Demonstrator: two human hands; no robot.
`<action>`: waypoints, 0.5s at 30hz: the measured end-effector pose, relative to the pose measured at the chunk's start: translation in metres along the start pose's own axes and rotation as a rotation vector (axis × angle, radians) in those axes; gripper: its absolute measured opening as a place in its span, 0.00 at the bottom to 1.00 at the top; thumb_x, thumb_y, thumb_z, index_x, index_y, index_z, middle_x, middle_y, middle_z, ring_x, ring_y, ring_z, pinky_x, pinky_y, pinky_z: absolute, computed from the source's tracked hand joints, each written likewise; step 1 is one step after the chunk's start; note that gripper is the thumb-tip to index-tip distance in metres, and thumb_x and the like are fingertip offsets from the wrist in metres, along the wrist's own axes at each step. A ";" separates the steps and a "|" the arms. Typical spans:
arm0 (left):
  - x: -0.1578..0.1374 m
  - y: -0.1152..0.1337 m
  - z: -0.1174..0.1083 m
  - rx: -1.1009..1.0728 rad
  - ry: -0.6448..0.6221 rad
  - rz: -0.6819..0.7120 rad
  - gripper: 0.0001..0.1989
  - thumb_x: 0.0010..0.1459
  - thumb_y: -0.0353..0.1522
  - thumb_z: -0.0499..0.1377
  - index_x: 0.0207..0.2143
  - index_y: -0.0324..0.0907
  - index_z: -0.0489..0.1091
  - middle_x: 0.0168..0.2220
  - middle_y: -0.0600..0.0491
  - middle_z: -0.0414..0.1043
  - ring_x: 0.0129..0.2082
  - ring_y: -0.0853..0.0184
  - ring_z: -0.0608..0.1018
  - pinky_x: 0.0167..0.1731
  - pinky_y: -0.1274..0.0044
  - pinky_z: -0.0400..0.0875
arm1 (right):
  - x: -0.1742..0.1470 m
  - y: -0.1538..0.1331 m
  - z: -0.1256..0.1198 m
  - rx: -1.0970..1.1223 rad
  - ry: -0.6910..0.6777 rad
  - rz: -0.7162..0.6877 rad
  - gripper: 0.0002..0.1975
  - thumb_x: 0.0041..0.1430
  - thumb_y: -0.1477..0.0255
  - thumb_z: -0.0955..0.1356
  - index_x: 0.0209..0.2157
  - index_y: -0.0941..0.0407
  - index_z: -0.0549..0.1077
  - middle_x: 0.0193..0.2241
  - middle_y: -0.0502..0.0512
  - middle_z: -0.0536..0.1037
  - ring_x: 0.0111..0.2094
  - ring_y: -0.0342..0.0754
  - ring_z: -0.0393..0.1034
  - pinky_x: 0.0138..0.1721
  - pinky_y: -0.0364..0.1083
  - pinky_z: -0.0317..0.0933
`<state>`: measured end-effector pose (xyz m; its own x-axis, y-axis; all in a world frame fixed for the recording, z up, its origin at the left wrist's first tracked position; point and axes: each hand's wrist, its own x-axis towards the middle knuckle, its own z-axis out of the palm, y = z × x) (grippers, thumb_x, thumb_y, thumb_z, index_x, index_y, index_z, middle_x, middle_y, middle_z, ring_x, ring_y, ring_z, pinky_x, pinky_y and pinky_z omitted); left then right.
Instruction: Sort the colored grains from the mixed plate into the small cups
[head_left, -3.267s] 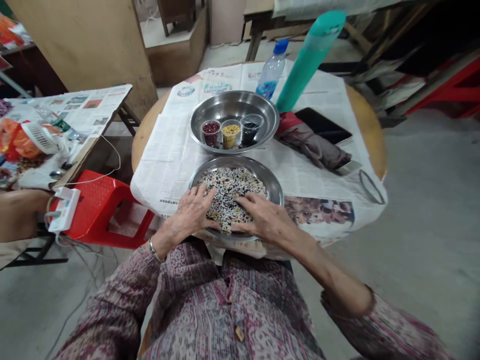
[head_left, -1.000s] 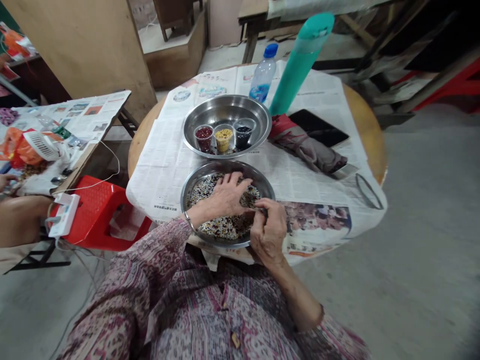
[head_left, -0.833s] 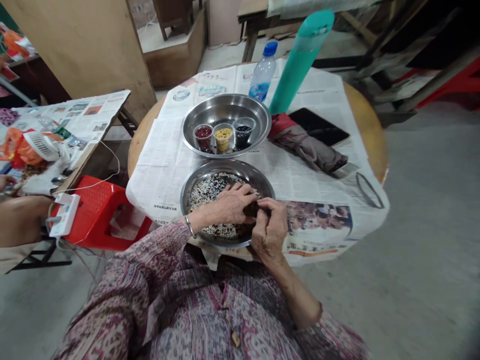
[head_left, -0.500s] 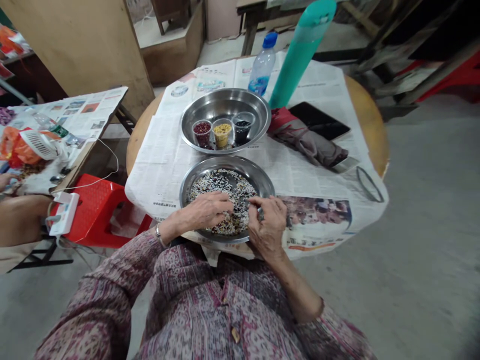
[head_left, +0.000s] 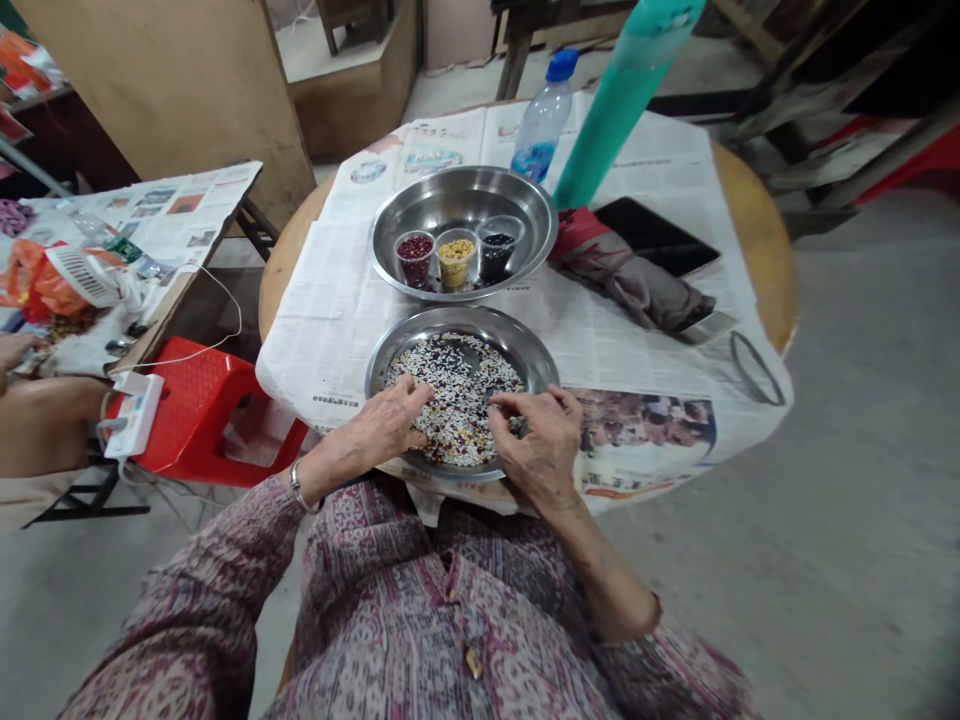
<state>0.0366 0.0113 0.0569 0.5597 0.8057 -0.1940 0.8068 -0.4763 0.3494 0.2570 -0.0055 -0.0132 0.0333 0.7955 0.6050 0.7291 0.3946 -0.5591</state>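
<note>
A steel basin (head_left: 382, 345) in front of me holds a layer of mixed grains (head_left: 457, 385), mostly white, with yellow, dark red and black ones among them. My left hand (head_left: 382, 420) is over its left rim, thumb and fingers apart, with nothing visible between them. At the right side, my right hand (head_left: 540, 440) has thumb and forefinger tips brought together over the grains; anything between them is too small to make out. Behind stands a second steel basin (head_left: 465, 183) with three clear cups: red beans (head_left: 415, 258), yellow grains (head_left: 456, 260) and black beans (head_left: 496, 255).
Newspaper (head_left: 315, 310) covers the round table. At its back stand a blue-capped bottle (head_left: 544, 120) and a tall teal bottle (head_left: 630, 100). To the right lie a folded umbrella (head_left: 630, 270), a dark tablet (head_left: 660, 235) and a loop (head_left: 756, 368). A red stool (head_left: 202, 410) is at left, near another person's arm (head_left: 52, 425).
My left hand has drawn back leftward from the middle of the grains to the basin's left side, its fingers now apart. My right hand stays about where it was. The view has shifted slightly.
</note>
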 end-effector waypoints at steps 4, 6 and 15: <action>0.012 -0.001 0.012 -0.084 0.049 -0.001 0.19 0.58 0.25 0.60 0.50 0.44 0.60 0.48 0.49 0.64 0.43 0.60 0.74 0.47 0.66 0.73 | 0.000 0.000 0.001 -0.023 -0.011 -0.003 0.05 0.59 0.76 0.68 0.35 0.53 0.76 0.31 0.49 0.82 0.33 0.47 0.74 0.57 0.54 0.57; 0.018 -0.001 0.015 -0.115 0.076 0.020 0.19 0.59 0.24 0.59 0.50 0.44 0.60 0.47 0.49 0.64 0.45 0.61 0.73 0.49 0.65 0.72 | 0.000 0.000 0.002 -0.020 0.006 -0.001 0.05 0.60 0.76 0.68 0.36 0.53 0.76 0.32 0.49 0.82 0.33 0.47 0.74 0.57 0.55 0.58; 0.062 0.005 0.009 -0.029 0.197 0.065 0.19 0.60 0.22 0.52 0.53 0.42 0.63 0.49 0.48 0.65 0.49 0.61 0.72 0.52 0.66 0.71 | -0.004 0.004 0.006 0.116 0.174 0.058 0.07 0.63 0.75 0.66 0.38 0.53 0.76 0.33 0.51 0.82 0.37 0.48 0.75 0.55 0.55 0.62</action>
<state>0.0774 0.0560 0.0388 0.5605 0.8281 0.0120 0.7627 -0.5218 0.3822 0.2552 -0.0047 -0.0215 0.1976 0.7313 0.6528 0.6389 0.4089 -0.6516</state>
